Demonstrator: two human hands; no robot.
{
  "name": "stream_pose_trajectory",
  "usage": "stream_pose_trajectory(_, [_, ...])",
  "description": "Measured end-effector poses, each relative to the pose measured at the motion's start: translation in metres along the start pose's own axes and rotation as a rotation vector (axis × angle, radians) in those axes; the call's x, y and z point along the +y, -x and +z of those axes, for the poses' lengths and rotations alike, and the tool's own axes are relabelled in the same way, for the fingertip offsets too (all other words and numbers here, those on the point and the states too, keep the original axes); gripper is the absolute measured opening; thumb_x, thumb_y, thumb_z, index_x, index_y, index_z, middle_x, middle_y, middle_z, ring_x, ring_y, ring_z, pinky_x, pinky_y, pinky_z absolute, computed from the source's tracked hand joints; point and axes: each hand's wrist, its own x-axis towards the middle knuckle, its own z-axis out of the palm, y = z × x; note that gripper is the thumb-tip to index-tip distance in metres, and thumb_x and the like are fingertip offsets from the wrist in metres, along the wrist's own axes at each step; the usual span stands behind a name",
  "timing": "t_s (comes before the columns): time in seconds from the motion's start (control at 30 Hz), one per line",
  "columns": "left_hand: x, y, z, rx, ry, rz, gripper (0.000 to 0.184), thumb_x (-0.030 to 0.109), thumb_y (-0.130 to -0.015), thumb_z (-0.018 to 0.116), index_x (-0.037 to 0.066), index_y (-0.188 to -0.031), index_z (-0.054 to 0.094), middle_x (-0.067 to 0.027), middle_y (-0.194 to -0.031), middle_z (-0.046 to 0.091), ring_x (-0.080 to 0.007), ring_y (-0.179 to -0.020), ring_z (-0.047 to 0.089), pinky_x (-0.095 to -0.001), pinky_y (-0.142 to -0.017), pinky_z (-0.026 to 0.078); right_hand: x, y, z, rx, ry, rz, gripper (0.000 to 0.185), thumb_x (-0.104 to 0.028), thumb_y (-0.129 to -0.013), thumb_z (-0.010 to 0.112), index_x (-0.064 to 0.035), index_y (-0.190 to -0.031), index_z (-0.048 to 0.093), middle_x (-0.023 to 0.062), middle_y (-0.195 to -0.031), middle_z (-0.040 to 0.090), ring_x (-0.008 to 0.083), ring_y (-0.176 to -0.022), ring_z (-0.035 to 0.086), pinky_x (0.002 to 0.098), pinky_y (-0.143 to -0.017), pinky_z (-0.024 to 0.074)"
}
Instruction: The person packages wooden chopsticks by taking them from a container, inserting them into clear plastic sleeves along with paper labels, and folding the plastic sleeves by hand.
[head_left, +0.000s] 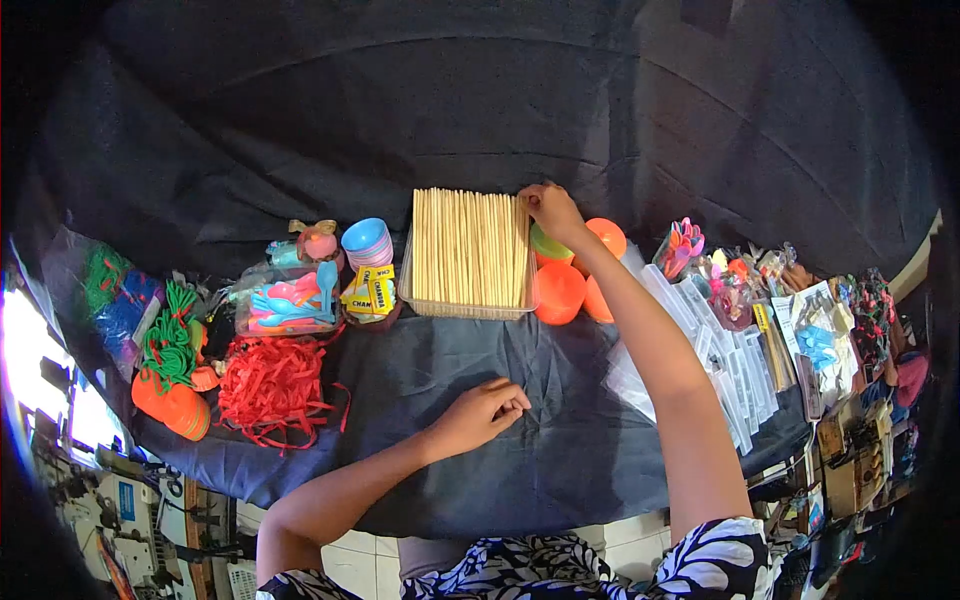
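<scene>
The right hand (552,211) hides part of the green cup (547,246) just below its fingers (531,194), and whether they touch the sticks (472,250) is too small to tell.

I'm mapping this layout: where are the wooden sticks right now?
In the head view, the wooden sticks sit in a clear tray near the cloth's middle, with a yellow packet at left and the right hand beside their far right corner.

Wide head-worn view, forward and down over hands (478,415)

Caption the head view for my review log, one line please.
Right hand at the far right corner of wooden sticks in a clear tray; half-curled left hand over dark cloth.
</scene>
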Motion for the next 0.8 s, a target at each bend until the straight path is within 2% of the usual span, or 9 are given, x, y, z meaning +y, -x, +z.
stream_pose_trajectory(0.13, [0.000,-0.001,0.000,0.000,0.000,-0.007,0.010,0.004,-0.088,0.061,0.002,-0.096,0.057,-0.0083,-0.090,0.056,-0.0182,-0.080,0.062,-0.0309,-0.072,0.051,0.007,-0.004,0.000,-0.014,-0.269,0.090,0.025,-0.011,-0.081,0.067,-0.0020,-0.104,0.066,0.0167,-0.085,0.067,0.0272,-0.077,0.067,0.0367,-0.078,0.0528])
stream_pose_trajectory(0.27, [0.001,-0.001,0.000,-0.003,0.002,-0.020,0.009,0.005,-0.088,0.061,0.002,-0.096,0.057,-0.0080,-0.091,0.056,-0.0180,-0.080,0.062,-0.0310,-0.072,0.051,-0.018,0.007,-0.018,0.068,-0.317,0.085,0.024,-0.006,-0.082,0.067,-0.0004,-0.104,0.060,0.0131,-0.081,0.066,0.0205,-0.074,0.066,0.0330,-0.069,0.0539])
stream_pose_trajectory(0.33, [0.002,-0.002,-0.001,-0.005,0.011,-0.030,0.009,0.005,-0.088,0.061,0.002,-0.096,0.057,-0.0079,-0.091,0.056,-0.0180,-0.080,0.062,-0.0308,-0.072,0.051,-0.028,0.010,-0.031,-0.026,-0.666,0.228,0.026,-0.002,-0.084,0.064,-0.0017,-0.106,0.052,0.0110,-0.077,0.064,0.0164,-0.072,0.065,0.0302,-0.060,0.0539])
stream_pose_trajectory(0.47, [0.002,0.000,-0.001,-0.020,0.024,-0.049,0.009,0.005,-0.089,0.061,0.002,-0.097,0.057,-0.0079,-0.091,0.057,-0.0164,-0.081,0.063,-0.0286,-0.073,0.050,-0.051,0.024,-0.073,0.006,-0.702,0.121,0.030,-0.002,-0.091,0.057,-0.0061,-0.118,0.044,0.0097,-0.083,0.064,0.0158,-0.075,0.065,0.0269,-0.063,0.0537])
stream_pose_trajectory(0.53, [0.001,-0.002,-0.003,-0.015,0.034,-0.039,0.009,0.005,-0.089,0.060,0.002,-0.098,0.058,-0.0078,-0.091,0.058,-0.0153,-0.082,0.063,-0.0278,-0.073,0.050,-0.067,0.033,-0.104,0.253,-0.818,0.042,0.029,-0.002,-0.091,0.057,-0.0044,-0.117,0.045,0.0095,-0.083,0.064,0.0153,-0.074,0.064,0.0270,-0.063,0.0544])
stream_pose_trajectory(0.6, [-0.001,-0.002,-0.004,0.017,0.138,-0.060,0.011,0.005,-0.090,0.059,0.002,-0.101,0.058,-0.0064,-0.091,0.060,-0.0129,-0.081,0.062,-0.0270,-0.072,0.050,-0.078,0.048,-0.133,0.343,-0.888,0.033,0.028,-0.003,-0.091,0.057,-0.0030,-0.117,0.046,0.0100,-0.083,0.064,0.0148,-0.072,0.064,0.0266,-0.063,0.0542])
stream_pose_trajectory(0.67, [-0.001,-0.005,-0.011,0.022,0.161,-0.054,0.011,0.005,-0.092,0.058,0.002,-0.103,0.059,-0.0048,-0.091,0.062,-0.0111,-0.079,0.061,-0.0264,-0.070,0.050,-0.080,0.065,-0.143,0.341,-0.907,0.069,0.029,-0.002,-0.089,0.060,-0.0027,-0.115,0.045,0.0093,-0.079,0.063,0.0154,-0.069,0.064,0.0269,-0.061,0.0542])
stream_pose_trajectory(0.73, [0.004,-0.007,-0.019,0.172,0.325,-0.145,0.012,0.005,-0.093,0.057,0.001,-0.104,0.059,-0.0044,-0.090,0.063,-0.0106,-0.077,0.061,-0.0258,-0.068,0.050,-0.081,0.096,-0.136,0.152,-0.944,0.046,0.027,-0.004,-0.090,0.059,-0.0038,-0.115,0.048,0.0099,-0.084,0.065,0.0150,-0.073,0.064,0.0283,-0.064,0.0540])
stream_pose_trajectory(0.8, [0.006,-0.010,-0.032,0.283,0.369,-0.151,0.013,0.007,-0.094,0.056,0.003,-0.106,0.059,-0.0057,-0.091,0.064,-0.0094,-0.074,0.060,-0.0234,-0.065,0.049,-0.098,0.132,-0.114,0.014,-0.975,0.235,0.028,-0.003,-0.090,0.059,-0.0040,-0.115,0.047,0.0100,-0.085,0.065,0.0160,-0.074,0.064,0.0287,-0.065,0.0538])
